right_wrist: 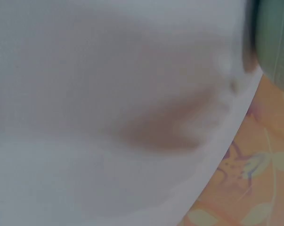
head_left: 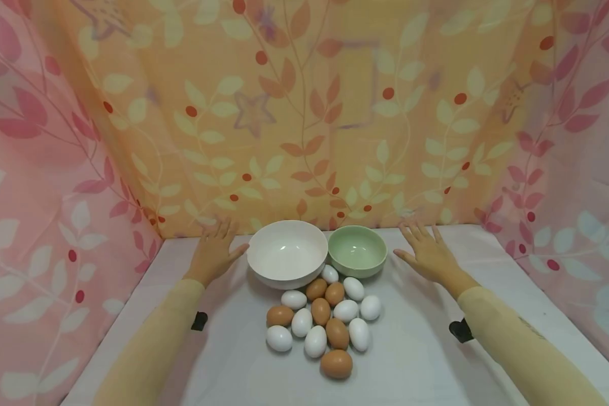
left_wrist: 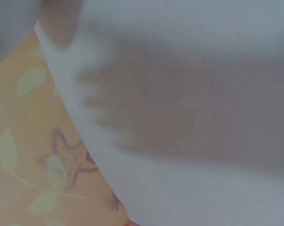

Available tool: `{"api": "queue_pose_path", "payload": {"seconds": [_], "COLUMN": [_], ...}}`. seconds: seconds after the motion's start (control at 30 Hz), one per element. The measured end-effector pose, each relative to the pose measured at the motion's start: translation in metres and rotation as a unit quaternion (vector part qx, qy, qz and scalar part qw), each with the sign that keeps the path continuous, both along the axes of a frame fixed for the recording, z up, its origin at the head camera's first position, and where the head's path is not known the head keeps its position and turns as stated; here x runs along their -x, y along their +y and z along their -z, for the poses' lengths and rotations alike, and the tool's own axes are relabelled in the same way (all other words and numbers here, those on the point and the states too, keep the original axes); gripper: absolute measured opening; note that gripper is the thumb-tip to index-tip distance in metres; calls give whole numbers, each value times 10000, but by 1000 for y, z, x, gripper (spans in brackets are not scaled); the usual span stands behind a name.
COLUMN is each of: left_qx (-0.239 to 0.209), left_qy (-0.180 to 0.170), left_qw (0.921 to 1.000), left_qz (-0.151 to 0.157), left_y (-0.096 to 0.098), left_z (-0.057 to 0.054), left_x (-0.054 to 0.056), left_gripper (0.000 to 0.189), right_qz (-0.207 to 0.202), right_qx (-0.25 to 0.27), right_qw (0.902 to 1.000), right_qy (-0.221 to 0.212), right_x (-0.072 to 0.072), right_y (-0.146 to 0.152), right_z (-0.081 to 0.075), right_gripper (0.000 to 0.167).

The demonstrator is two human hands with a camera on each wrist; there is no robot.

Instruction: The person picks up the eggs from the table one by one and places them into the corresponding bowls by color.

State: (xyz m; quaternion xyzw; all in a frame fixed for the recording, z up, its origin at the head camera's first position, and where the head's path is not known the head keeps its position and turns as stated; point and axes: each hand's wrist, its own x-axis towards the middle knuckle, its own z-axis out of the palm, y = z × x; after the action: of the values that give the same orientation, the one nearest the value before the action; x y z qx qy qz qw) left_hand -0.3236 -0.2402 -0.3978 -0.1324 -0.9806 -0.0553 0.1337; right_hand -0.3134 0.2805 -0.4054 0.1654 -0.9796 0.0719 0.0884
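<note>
Cream sleeves (head_left: 157,338) end in two bare hands that grip nothing, as far as I can see: the left hand (head_left: 215,251) and the right hand (head_left: 428,255) are both spread wide, fingers straight, over the white table (head_left: 416,361), where each throws a soft shadow. The left thumb points at the rim of the large white bowl (head_left: 287,251), so close that I cannot tell whether they touch; the right thumb stops just short of the smaller pale green bowl (head_left: 357,248). I'd bring neither hand inward hastily, since a knock there could shove a bowl into the eggs (head_left: 321,311). Those lie loose in front of the bowls, nine of them white and six brown, all mixed, many close enough to roll against a neighbour. Should one be lifted, I'd judge the nearest brown egg (head_left: 336,363) easiest to get fingers around; a light pinch across its waist ought to suit the shell. The white egg tucked against the bowls (head_left: 330,274) looks most awkward. Behind everything hangs a yellow leaf-patterned curtain (head_left: 304,84).
</note>
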Motion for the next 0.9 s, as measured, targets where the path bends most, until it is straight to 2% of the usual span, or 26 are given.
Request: {"api": "queue_pose_path", "payload": {"seconds": [0.17, 0.3, 0.47, 0.77, 0.9], "left_qx": [-190, -376, -441, -750, -1247], "left_qy": [195, 226, 200, 18, -86], "left_qw": [9996, 9988, 9987, 9970, 9919], "left_qz": [112, 216, 187, 196, 209], "left_y": [4, 8, 10, 12, 15], "left_z": [0, 4, 8, 10, 14], "left_x": [-5, -11, -16, -14, -13], "left_gripper": [78, 79, 79, 79, 78], "right_qz": [-199, -300, -499, -610, -609], "right_qx": [-54, -136, -98, 67, 340], "right_qw": [9998, 9994, 9987, 9980, 9975], "right_qy": [-57, -50, 34, 130, 103], "right_x": [-6, -12, -17, -22, -25], "right_y": [-9, -17, -29, -38, -40], "right_z": [1, 3, 4, 6, 7], "right_gripper": [77, 75, 75, 77, 79]}}
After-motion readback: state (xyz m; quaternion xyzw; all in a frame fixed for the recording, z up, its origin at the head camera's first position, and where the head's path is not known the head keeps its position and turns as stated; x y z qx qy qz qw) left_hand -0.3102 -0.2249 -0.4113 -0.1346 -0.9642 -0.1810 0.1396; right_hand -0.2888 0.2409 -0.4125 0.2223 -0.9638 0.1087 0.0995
